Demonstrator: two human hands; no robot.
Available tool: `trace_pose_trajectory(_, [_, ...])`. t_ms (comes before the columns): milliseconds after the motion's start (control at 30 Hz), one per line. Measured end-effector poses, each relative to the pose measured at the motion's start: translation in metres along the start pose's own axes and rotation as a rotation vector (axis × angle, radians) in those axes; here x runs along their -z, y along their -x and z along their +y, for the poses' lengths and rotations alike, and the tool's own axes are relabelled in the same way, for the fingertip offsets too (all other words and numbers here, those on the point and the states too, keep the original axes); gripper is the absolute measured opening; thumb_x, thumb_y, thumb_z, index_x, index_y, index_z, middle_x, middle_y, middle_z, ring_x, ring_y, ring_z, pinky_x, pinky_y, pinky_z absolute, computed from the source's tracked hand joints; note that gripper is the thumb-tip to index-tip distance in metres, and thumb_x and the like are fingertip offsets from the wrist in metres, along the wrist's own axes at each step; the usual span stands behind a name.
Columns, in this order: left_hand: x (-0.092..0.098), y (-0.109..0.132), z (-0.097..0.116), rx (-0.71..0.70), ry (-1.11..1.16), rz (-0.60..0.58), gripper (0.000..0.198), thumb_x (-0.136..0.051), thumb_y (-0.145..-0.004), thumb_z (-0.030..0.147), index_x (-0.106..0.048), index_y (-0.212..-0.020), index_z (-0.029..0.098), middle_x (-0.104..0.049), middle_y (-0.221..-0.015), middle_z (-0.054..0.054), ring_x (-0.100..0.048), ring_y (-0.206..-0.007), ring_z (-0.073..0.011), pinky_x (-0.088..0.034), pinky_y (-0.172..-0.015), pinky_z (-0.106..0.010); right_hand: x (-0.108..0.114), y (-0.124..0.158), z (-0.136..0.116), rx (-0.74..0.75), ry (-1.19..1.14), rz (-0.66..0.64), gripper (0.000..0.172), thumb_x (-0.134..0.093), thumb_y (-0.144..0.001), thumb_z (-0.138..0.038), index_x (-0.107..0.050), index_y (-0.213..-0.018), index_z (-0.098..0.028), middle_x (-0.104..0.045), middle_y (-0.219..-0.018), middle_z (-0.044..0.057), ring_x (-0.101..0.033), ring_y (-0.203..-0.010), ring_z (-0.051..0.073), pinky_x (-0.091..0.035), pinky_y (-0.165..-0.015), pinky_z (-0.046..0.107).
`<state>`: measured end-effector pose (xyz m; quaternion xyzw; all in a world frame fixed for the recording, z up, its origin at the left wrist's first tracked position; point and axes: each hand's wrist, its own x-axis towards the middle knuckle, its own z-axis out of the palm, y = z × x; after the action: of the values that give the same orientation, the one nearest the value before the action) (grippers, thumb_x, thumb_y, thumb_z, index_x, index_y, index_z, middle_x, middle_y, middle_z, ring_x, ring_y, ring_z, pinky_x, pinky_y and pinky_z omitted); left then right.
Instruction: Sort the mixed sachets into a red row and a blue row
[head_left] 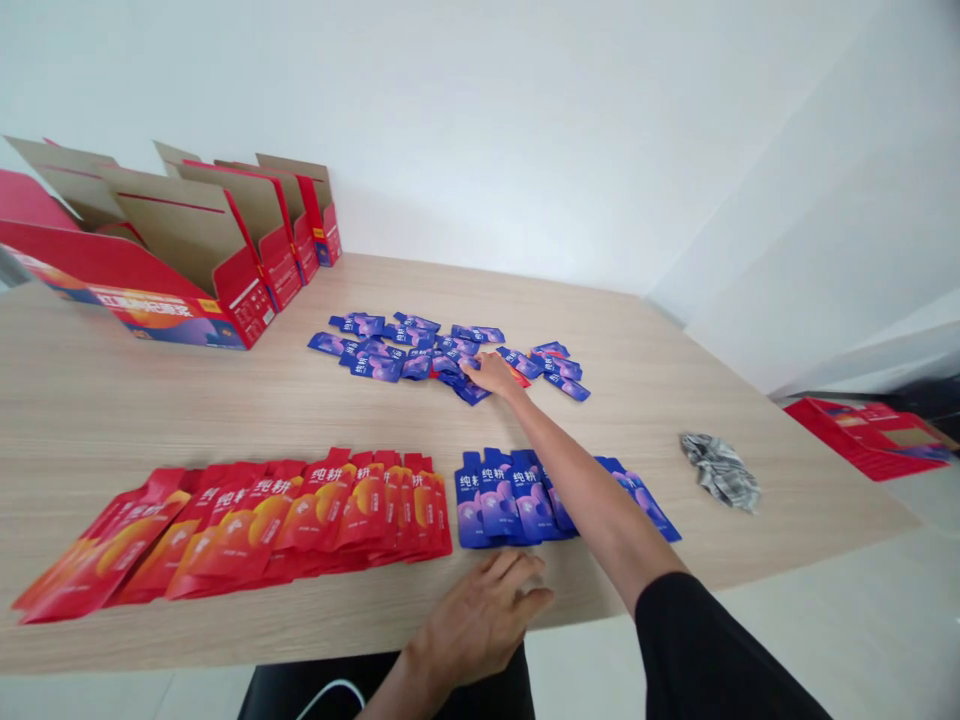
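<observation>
- A person's right hand (493, 374) reaches out over a pale wood table (637, 400), fingertips at a loose heap of blue pouches (375, 365). Whether they pinch a pouch or only rest on one, I cannot tell.
- The left hand (487, 612) is by the near edge, fingers loosely curled and apparently empty, just in front of a row of blue pouches (521, 500).
- What could go wrong: pouches in the heap overlap, so fingers closing there might lift two together, or push a neighbour aside.
- The right forearm (592, 480) passes over the blue row and hides part of it — if it dips or sweeps sideways, it could knock that overlapping row askew. A careless nudge from the left hand could do the same.
- The heap lies beyond the row, towards the wall: flat, small pouches at mixed angles, deep blue with pale purple round shapes and white lettering. A few red patches show among them; whether these are other pouches or reverse sides is unclear.
- The blue row is tidier, pouches fanned with narrow necks pointing away. To its left — a longer row of red pouches (315, 510) with orange artwork.
</observation>
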<state>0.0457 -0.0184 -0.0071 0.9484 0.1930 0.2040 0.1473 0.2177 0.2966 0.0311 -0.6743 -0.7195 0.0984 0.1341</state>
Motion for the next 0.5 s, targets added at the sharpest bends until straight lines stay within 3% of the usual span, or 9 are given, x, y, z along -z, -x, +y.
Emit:
trace_pose_trajectory(200, [0.0, 0.0, 0.001, -0.029, -0.014, -0.015, 0.025, -0.06, -0.105, 0.021, -0.06, -0.13, 0.02, -0.063, -0.142, -0.006, -0.057, -0.131, -0.0242, -0.049, -0.109, -0.034, 0.009, -0.003, -0.004, -0.04, 0.107, -0.04, 0.053, -0.068, -0.098, -0.05, -0.065, -0.138, -0.014, -0.069, -0.141, 0.018, -0.064, -0.132, 0.029, -0.049, -0.104, 0.033])
trace_pose_trajectory(333, [-0.001, 0.0, 0.0, -0.031, -0.003, -0.012, 0.025, -0.06, -0.104, 0.02, -0.06, -0.129, 0.02, -0.063, -0.141, -0.007, -0.058, -0.13, -0.0241, -0.049, -0.109, -0.034, 0.025, 0.005, -0.004, -0.042, 0.159, -0.112, 0.047, -0.076, -0.089, -0.052, -0.076, -0.12, -0.016, -0.076, -0.127, 0.016, -0.069, -0.122, 0.031, -0.051, -0.095, 0.03])
trace_pose_trajectory(433, [-0.001, 0.0, 0.0, -0.027, 0.016, 0.008, 0.03, -0.063, -0.102, 0.019, -0.06, -0.132, 0.02, -0.064, -0.14, -0.007, -0.059, -0.129, -0.0245, -0.05, -0.109, -0.035, 0.044, 0.027, 0.008, -0.062, 0.151, -0.127, 0.042, -0.069, -0.092, -0.056, -0.081, -0.107, -0.019, -0.081, -0.108, 0.011, -0.074, -0.106, 0.028, -0.052, -0.085, 0.028])
trace_pose_trajectory(500, [-0.002, 0.0, 0.0, -0.025, 0.027, 0.023, 0.031, -0.063, -0.102, 0.017, -0.06, -0.132, 0.019, -0.064, -0.139, -0.008, -0.059, -0.129, -0.0252, -0.051, -0.109, -0.036, 0.059, 0.054, 0.03, -0.068, 0.123, -0.046, 0.041, -0.068, -0.092, -0.055, -0.081, -0.106, -0.02, -0.081, -0.104, 0.01, -0.073, -0.104, 0.028, -0.052, -0.085, 0.029])
